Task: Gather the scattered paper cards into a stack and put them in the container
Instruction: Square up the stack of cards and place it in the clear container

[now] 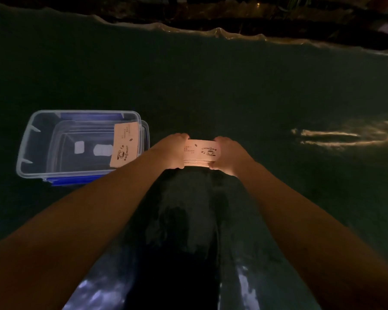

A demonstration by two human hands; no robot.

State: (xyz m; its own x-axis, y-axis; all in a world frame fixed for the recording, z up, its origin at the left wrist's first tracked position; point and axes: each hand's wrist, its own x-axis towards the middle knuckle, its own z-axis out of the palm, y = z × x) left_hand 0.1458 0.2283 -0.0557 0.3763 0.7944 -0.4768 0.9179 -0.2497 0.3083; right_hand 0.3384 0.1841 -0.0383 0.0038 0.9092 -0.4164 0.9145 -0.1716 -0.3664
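Note:
A stack of pale paper cards (201,153) printed with a coffee cup drawing rests on the dark green surface in the middle of the view. My left hand (174,153) presses its left end and my right hand (227,154) presses its right end, so both grip the stack between them. To the left stands a clear plastic container (25,153) with a blue lid under it. Inside it, one more card (123,144) leans against the right wall.
The dark green cloth-covered surface (211,86) spreads all around, with its far edge along the top. A bright streak of light (341,137) lies on it at the right. Two small white labels (102,149) show through the container's bottom.

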